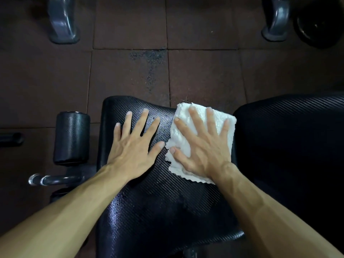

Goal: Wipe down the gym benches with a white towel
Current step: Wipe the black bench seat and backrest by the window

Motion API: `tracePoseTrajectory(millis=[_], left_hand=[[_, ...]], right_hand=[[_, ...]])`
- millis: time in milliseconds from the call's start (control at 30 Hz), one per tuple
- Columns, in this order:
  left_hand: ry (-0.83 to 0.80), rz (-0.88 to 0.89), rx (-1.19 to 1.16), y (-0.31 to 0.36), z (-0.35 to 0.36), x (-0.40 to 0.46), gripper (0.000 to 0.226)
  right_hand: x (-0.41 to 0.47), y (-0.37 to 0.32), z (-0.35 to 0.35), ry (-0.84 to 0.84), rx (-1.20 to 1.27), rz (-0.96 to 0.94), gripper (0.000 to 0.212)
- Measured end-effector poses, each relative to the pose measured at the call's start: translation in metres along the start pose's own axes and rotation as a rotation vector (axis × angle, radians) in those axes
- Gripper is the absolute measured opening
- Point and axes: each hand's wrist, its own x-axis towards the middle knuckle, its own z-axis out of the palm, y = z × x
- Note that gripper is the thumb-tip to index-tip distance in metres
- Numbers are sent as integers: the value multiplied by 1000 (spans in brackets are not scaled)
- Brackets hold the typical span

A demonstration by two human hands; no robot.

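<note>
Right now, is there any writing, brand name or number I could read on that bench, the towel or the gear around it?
None can be read. The black bench pad shows only a woven texture, the white towel is plain, and the foam roller and the floor tiles bear no marks.

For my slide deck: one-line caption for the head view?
Right hand presses a white towel flat on the black bench pad; left hand braces beside it.
</note>
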Motion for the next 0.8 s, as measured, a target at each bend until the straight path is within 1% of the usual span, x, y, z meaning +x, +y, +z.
tracePoseTrajectory(millis=[100, 167, 233, 333, 400, 567, 667, 800], left_hand=[[-22, -13, 13, 1, 0, 1, 70], [-24, -24, 17, 3, 0, 0, 70], [-22, -27, 20, 5, -2, 0, 71], [-43, -35, 18, 4, -3, 1, 73], [-31, -26, 27, 3, -1, 1, 72], [20, -21, 3, 1, 8, -1, 71], [42, -41, -18, -2, 8, -3, 78], [25, -52, -21, -6, 8, -12, 83]], right_hand=[[16, 13, -8, -15, -52, -90, 80], [9, 10, -11, 34, -40, -89, 81], [-8, 0, -10, 109, 31, 41, 84], [-9, -14, -7, 75, 189, 302, 91], [5, -17, -5, 74, 222, 359, 90], [17, -12, 0, 104, 109, 224, 87], [21, -9, -2, 89, 86, 167, 84], [17, -9, 0, 66, 75, 130, 79]])
